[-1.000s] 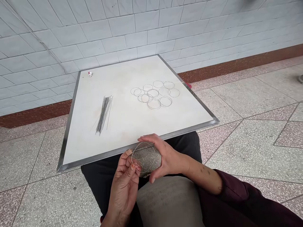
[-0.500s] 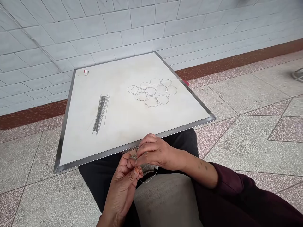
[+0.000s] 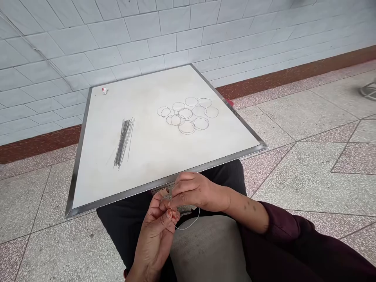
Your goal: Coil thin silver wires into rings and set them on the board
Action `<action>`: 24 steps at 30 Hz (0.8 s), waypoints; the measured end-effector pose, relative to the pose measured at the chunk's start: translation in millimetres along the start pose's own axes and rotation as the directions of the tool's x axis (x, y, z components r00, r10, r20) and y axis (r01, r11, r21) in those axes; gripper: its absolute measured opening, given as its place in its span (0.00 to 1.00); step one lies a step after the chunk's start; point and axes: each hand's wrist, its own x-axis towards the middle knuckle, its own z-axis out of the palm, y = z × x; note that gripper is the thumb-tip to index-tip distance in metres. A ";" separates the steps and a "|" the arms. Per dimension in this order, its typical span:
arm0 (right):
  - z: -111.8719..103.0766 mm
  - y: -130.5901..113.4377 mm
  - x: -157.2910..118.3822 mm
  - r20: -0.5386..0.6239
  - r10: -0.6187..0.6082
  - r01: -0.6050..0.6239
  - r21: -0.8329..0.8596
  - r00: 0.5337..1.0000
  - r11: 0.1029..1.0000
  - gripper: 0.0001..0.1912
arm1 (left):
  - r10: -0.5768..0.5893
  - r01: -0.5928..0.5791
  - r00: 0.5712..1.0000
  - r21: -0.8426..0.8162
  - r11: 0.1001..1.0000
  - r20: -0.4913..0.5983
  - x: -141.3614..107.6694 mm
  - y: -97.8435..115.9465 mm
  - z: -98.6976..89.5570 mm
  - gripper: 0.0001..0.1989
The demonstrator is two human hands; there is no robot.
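Note:
Over my lap, in front of the table's near edge, both hands work close together on a thin wire [image 3: 190,226] bent into a curve. My left hand [image 3: 157,229] pinches it between thumb and fingers. My right hand [image 3: 196,192] reaches across with its fingers curled, and its thumb and fingertips meet the left fingertips at the wire. Part of the wire is hidden behind the hands. On the white table [image 3: 152,156] lie several thin wire rings [image 3: 187,127], overlapping in a cluster right of the middle. A bundle of straight dark wires [image 3: 123,143] lies to the left.
A small white and red object [image 3: 105,91] sits at the table's far left corner. The table has a metal edge [image 3: 117,197] and stands by a tiled wall [image 3: 164,27]. Speckled floor [image 3: 308,176] spreads to the right, with a round metal frame [image 3: 368,91] farther off.
The right hand has shifted slightly down, and its fingers sit lower against the left fingertips. The visible wire curve reaches a little farther right. The rings and bundle lie as before.

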 end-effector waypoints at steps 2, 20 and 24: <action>-0.5 -0.4 -1.2 0.017 0.064 -0.065 0.050 0.998 0.997 0.09 | -0.023 0.023 0.999 0.020 1.000 0.023 -1.1 1.8 0.5 0.24; 4.8 -6.7 -3.6 0.020 0.146 -0.146 0.048 0.989 0.988 0.08 | -0.026 0.026 1.000 0.101 0.995 -0.002 -2.3 2.3 2.7 0.20; 6.5 -6.4 -2.4 -0.001 0.158 -0.157 0.047 0.987 0.986 0.07 | -0.031 0.030 1.000 0.081 0.996 0.004 -1.4 2.9 3.2 0.17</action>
